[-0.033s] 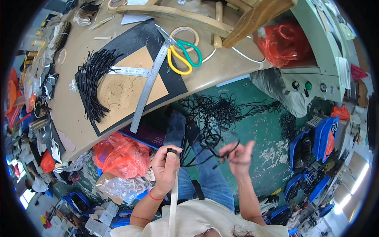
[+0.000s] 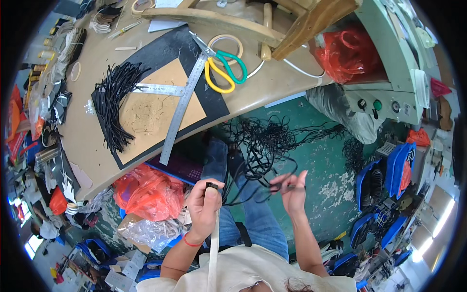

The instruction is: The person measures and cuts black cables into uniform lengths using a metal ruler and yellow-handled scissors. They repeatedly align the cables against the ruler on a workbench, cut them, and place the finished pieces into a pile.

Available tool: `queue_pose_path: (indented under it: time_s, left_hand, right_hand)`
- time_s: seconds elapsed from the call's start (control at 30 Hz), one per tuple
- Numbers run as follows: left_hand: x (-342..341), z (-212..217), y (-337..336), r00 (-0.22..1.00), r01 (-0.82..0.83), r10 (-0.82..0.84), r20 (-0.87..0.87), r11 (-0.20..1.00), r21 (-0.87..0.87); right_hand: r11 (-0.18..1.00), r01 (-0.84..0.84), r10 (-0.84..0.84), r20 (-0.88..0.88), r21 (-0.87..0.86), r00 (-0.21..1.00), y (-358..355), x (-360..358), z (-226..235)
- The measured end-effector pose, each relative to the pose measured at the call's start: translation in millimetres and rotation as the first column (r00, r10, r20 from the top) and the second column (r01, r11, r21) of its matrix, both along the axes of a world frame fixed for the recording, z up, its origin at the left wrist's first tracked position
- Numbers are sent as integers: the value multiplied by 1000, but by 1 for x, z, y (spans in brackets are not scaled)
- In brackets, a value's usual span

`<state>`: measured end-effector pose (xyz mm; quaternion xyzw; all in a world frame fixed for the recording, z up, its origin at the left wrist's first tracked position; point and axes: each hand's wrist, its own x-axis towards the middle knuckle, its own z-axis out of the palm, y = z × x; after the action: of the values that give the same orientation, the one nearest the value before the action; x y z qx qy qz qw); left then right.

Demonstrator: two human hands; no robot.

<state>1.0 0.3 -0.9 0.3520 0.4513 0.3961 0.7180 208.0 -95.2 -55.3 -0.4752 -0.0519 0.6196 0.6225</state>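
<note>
Cords (image 2: pixel 212 185) sit pinched in the left hand (image 2: pixel 202 204); the right hand (image 2: pixel 294 195) blurs, its hold impossible to tell.

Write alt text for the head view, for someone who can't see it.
A person's left hand pinches thin black cords, while the blurred right hand is near loose loops, above a tangled black cord pile on the green floor. On the brown workbench ahead lie yellow-and-green-handled scissors, two metal rulers and a bundle of black strands.
</note>
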Motion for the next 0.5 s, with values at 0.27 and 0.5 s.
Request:
queue_pose_path:
  time_s: [0.27,0.5]
  left_hand:
    - [12,3,13,1000,17,-18,23,999,40]
    - [24,8,13,994,1,-11,109,996,93]
  right_hand:
    - [952,-169,-3,561,255,828,19,4,78]
    - [990,-106,44,531,88,846,-15,-12,42]
